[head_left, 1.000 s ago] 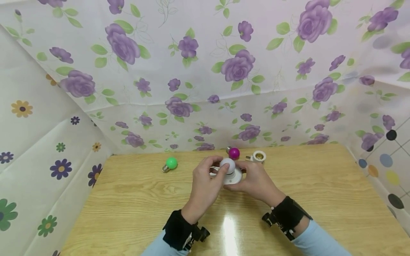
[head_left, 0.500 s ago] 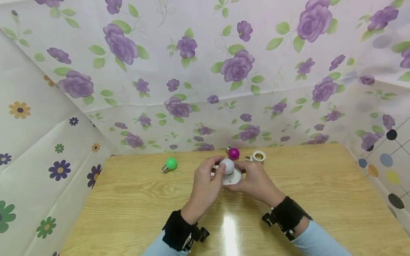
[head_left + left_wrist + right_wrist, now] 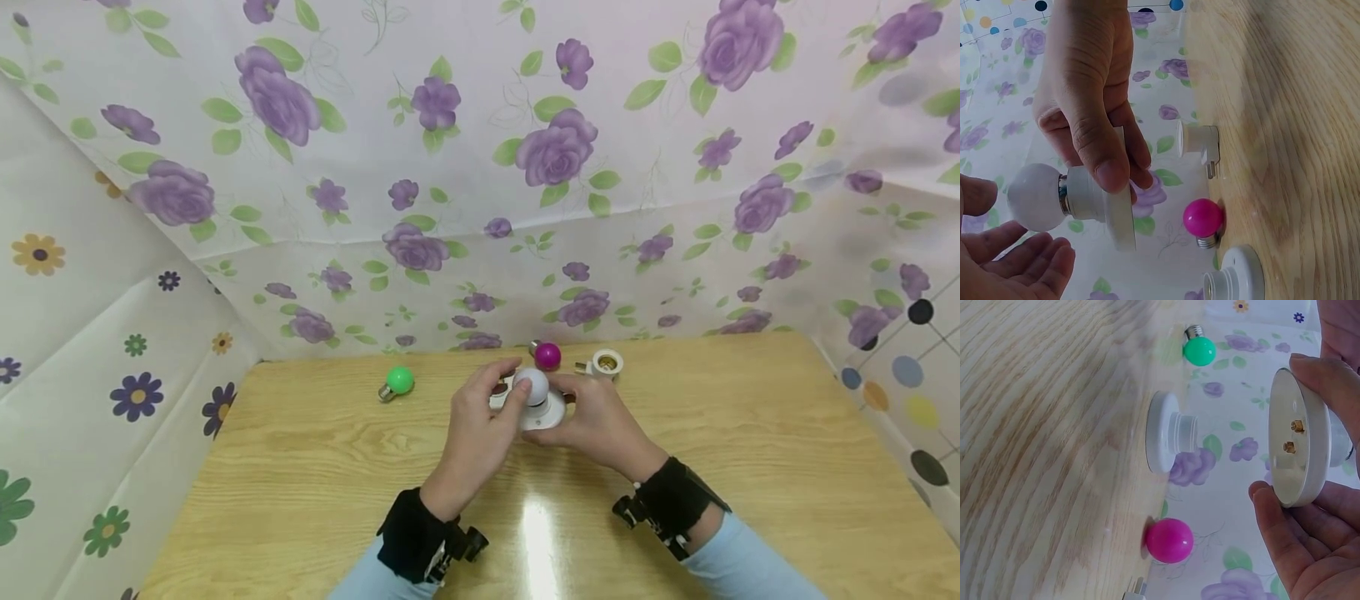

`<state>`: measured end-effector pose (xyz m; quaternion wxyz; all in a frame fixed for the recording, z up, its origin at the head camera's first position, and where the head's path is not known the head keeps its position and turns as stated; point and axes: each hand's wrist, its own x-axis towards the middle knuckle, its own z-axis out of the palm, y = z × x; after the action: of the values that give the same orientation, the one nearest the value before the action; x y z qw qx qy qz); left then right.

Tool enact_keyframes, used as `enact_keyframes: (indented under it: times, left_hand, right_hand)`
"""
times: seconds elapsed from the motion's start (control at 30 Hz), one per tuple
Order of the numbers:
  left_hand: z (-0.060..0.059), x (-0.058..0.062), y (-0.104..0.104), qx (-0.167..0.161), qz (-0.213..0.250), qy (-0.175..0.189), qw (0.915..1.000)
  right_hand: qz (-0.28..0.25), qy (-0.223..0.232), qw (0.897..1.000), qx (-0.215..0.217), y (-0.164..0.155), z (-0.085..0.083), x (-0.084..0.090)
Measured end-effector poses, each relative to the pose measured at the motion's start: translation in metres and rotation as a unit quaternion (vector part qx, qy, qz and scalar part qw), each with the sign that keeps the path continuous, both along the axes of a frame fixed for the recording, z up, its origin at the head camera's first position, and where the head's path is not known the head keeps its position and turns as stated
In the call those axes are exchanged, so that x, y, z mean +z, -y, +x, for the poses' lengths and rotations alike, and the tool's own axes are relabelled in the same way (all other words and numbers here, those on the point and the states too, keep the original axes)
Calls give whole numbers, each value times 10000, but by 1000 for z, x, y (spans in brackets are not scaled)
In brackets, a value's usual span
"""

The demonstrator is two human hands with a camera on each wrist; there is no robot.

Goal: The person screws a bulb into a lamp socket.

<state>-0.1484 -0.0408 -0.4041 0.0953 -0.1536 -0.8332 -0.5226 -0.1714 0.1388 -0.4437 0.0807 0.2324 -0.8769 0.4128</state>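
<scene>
My right hand (image 3: 596, 421) grips a white lamp holder (image 3: 547, 412) by its round base, just above the table; its thumb lies on the holder's neck (image 3: 1085, 194). A white bulb (image 3: 535, 385) sits in the holder. My left hand (image 3: 483, 412) cups the bulb. In the left wrist view its thumb (image 3: 975, 195) and fingers (image 3: 1022, 262) lie loosely round the bulb (image 3: 1034, 197), a little apart from it. The right wrist view shows the holder's underside (image 3: 1294, 437) with two brass contacts.
A second white lamp holder (image 3: 1169, 432) stands on the wooden table (image 3: 300, 467) just behind my hands. A magenta bulb (image 3: 547, 356) and a white plug-in socket (image 3: 606, 363) lie by the back wall, a green bulb (image 3: 400, 381) to the left.
My left fingers have shifted round the white bulb. The holder and my right hand have stayed almost in the same place.
</scene>
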Motion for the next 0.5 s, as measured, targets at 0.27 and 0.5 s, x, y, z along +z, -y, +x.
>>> enact_keyframes:
  times: [0.27, 0.5]
  left_hand:
    - [1, -2, -1, 290, -144, -168, 9993]
    - [0, -2, -1, 220, -276, -309, 9989]
  right_hand:
    - [45, 60, 10000, -40, 0, 1, 0]
    - [-50, 48, 10000, -47, 0, 1, 1]
